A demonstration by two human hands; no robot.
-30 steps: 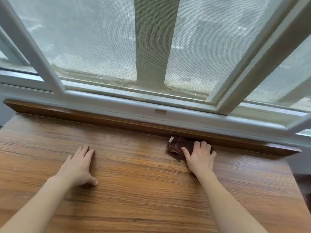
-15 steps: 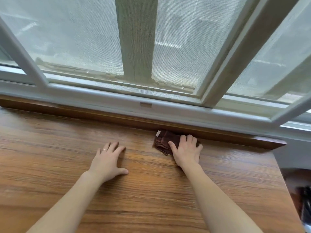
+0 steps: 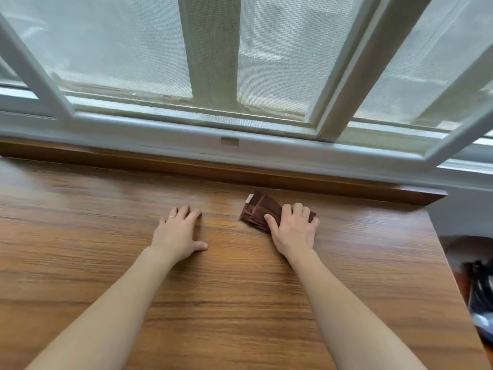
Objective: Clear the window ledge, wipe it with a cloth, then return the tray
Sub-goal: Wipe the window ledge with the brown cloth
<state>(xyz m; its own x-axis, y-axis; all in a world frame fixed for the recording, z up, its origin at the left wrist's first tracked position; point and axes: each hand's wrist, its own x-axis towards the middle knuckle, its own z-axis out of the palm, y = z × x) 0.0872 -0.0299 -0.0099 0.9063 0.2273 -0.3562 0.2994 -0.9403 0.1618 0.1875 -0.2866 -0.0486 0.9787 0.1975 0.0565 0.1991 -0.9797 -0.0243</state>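
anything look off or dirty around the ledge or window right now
Nothing is spilled or askew on the wooden ledge; the folded brown cloth lies flat under the right hand. The one odd spot is the window track behind the mesh screen, which shows brownish grime along its bottom edge.

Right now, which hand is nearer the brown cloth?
Right. The right hand lies flat on top of the brown cloth, pressing it onto the wooden ledge. The left hand rests palm-down on bare wood, apart from the cloth and to its left.
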